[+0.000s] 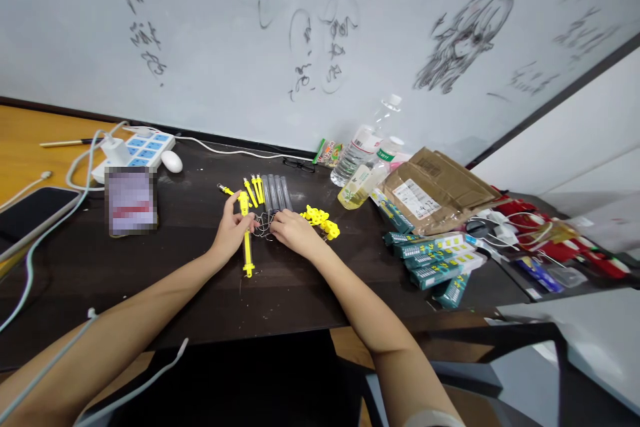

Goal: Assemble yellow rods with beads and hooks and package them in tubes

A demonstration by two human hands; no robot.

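Note:
My left hand (229,235) is closed around a clear tube with yellow end pieces (247,247), which stands roughly lengthwise away from me. Just right of it, a small tangle of thin metal wire rings (263,225) lies on the dark table. The fingers of my right hand (293,232) are bent together at that tangle; whatever they pinch is hidden. Behind the hands are several clear tubes (277,192) side by side and several slim yellow pieces (256,188). A heap of yellow plastic parts (320,220) sits beside my right hand.
On the left are a power strip (145,147), a white mouse (172,161), a blurred packet (131,201) and a phone (35,217). Bottles (363,143), a cardboard parcel (435,187) and green boxes (443,260) occupy the right. A whiteboard (210,47) rises behind; white cables cross the left.

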